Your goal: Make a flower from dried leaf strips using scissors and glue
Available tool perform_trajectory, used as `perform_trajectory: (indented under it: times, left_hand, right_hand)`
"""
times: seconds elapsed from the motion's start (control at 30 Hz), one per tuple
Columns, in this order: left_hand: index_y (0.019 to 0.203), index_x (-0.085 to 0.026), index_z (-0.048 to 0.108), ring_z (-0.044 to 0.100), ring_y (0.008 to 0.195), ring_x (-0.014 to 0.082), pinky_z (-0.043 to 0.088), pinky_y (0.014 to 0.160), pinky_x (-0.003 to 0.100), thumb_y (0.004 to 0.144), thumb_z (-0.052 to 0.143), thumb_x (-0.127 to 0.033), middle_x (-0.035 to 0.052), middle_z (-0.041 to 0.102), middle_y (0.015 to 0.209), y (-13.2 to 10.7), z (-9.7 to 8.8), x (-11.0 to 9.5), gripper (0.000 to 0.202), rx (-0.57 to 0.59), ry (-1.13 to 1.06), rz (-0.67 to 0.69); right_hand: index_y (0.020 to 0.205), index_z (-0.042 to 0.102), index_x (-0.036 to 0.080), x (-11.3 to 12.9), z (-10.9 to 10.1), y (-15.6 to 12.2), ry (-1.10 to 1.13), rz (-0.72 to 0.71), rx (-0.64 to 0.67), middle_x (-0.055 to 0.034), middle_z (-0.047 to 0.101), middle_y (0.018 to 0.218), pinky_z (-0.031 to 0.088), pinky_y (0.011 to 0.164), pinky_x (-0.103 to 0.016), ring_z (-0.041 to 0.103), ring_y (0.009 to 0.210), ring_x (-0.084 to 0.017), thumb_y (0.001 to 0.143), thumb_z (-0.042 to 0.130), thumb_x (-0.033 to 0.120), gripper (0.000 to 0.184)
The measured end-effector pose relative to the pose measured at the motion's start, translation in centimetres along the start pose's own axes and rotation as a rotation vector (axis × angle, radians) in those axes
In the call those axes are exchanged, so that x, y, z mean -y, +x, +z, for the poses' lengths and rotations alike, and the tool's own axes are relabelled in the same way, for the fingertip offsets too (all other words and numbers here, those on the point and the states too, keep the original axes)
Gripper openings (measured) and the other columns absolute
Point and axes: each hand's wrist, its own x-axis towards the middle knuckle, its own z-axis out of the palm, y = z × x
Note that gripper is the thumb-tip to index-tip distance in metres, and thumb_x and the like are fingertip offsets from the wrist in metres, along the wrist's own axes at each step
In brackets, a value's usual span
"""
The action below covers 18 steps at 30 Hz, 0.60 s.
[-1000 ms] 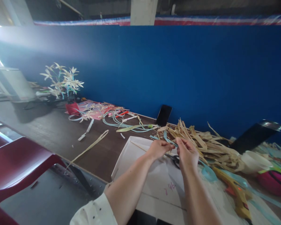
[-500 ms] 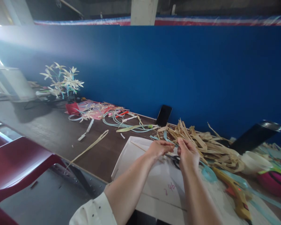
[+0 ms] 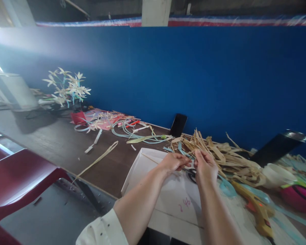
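My left hand (image 3: 175, 162) is closed, its fingertips pinched together over a white cardboard box lid (image 3: 168, 199). Close beside it, my right hand (image 3: 206, 165) is closed too, thumb and fingers pressed together. Whatever thin piece sits between the fingertips is too small to make out. Black-handled scissors (image 3: 191, 175) lie on the lid under my hands, partly hidden. A thin stick (image 3: 150, 158) runs across the lid and disappears behind my left wrist. Just beyond my right hand is a heap of dry husk strips (image 3: 224, 158).
A yellow glue gun (image 3: 257, 207) rests at right, near a white bowl (image 3: 279, 175) and a tilted black flask (image 3: 279, 149). Behind my hands a phone (image 3: 179, 125) leans on the blue partition (image 3: 153, 75). A flower plant in a red pot (image 3: 78, 117) stands left, past a red chair (image 3: 22, 180).
Both hands stay pinched over the lid, with only slight finger shifts. My left fingertips have edged a little closer to the right hand.
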Motion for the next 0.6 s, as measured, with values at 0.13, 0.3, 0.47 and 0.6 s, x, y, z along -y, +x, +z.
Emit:
perform_trajectory:
  times: [0.13, 0.3, 0.47, 0.6]
  left_hand:
    - [0.082, -0.011, 0.066, 0.034, 0.045, 0.0009, 0.022, 0.04, 0.014, 0.062, 0.067, -0.042, 0.0051, 0.066, 0.075, 0.2, -0.4, 0.3, 0.037, 0.051, -0.001, -0.012]
    - [0.081, -0.011, 0.063, 0.049, 0.05, 0.0033, 0.035, 0.045, 0.015, 0.063, 0.069, -0.04, 0.0055, 0.066, 0.076, 0.2, -0.3, 0.3, 0.035, 0.03, -0.054, -0.056]
    - [0.077, -0.01, 0.06, 0.059, 0.056, 0.0093, 0.049, 0.057, 0.022, 0.066, 0.068, -0.036, 0.0045, 0.064, 0.067, 0.3, 0.3, 0.0, 0.029, -0.078, -0.064, -0.02]
    - [0.078, -0.012, 0.056, 0.056, 0.049, 0.0084, 0.047, 0.05, 0.021, 0.067, 0.067, -0.038, 0.0008, 0.06, 0.059, 0.3, 0.7, 0.0, 0.03, -0.157, 0.041, 0.083]
  right_hand:
    - [0.077, 0.064, 0.015, 0.2, 0.1, -0.2, -0.003, 0.021, 0.037, 0.0033, 0.05, 0.05, 0.022, 0.035, -0.019, 0.033, 0.039, -0.006, 0.064, 0.07, 0.043, 0.032]
    - [0.076, 0.065, 0.014, 0.5, 0.2, -0.4, 0.011, 0.041, 0.047, 0.0034, 0.05, 0.05, 0.023, 0.035, -0.019, 0.033, 0.039, -0.006, 0.063, 0.071, 0.042, 0.031]
    - [0.075, 0.065, 0.015, 0.4, 0.1, -0.1, 0.034, 0.084, -0.045, 0.0017, 0.055, 0.056, 0.022, 0.034, -0.019, 0.032, 0.039, -0.005, 0.059, 0.073, 0.042, 0.033]
    - [0.076, 0.064, 0.015, 0.0, -0.1, 0.1, 0.019, 0.094, -0.094, 0.0011, 0.056, 0.057, 0.023, 0.033, -0.02, 0.033, 0.038, -0.006, 0.057, 0.073, 0.043, 0.035]
